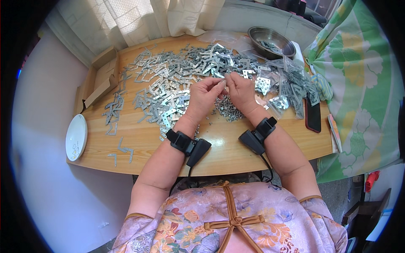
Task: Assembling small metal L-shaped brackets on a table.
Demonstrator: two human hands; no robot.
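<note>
Above the middle of the table, my left hand and my right hand meet fingertip to fingertip, both closed in a pinch. Whatever sits between the fingers is too small and hidden to make out. Just beneath and between the wrists lies a heap of small metal screws or nuts. A wide pile of flat L-shaped metal corner brackets spreads to the left of and beyond my hands. To the right of my right hand lie clear plastic bags of brackets.
A metal bowl with some brackets stands at the far right. An open cardboard box and a white plate sit along the left edge. A dark phone lies at the right, beside a green floral cloth. Loose brackets lie front left.
</note>
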